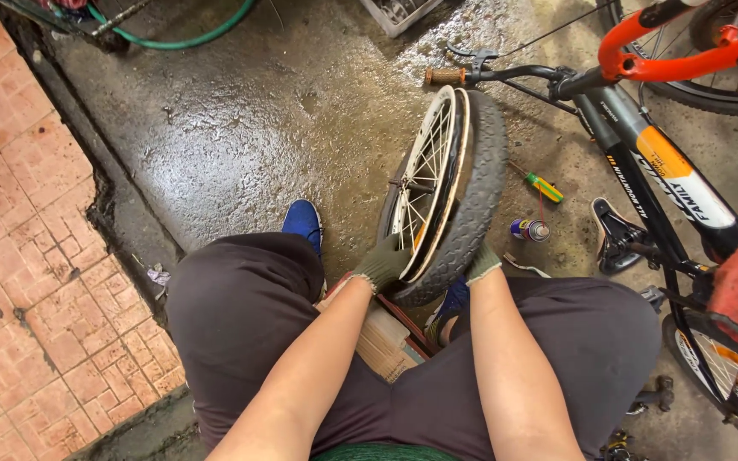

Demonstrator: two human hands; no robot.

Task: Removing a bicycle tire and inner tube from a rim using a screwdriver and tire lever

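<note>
Between the knees of the seated person, a small bicycle wheel (437, 183) is standing upright on the wet concrete floor (241, 128), its long axis running straight away from the body — both gloved hands are meeting it at the near end, about equally close. The left hand (383, 263) is curling onto the white rim, pinching its edge; the right hand (482, 262) is pressing against the knobby grey tyre (480, 188), which is sitting partly peeled off the rim — a screwdriver (542, 185) and spray can (529, 229) are lying just right of it
</note>
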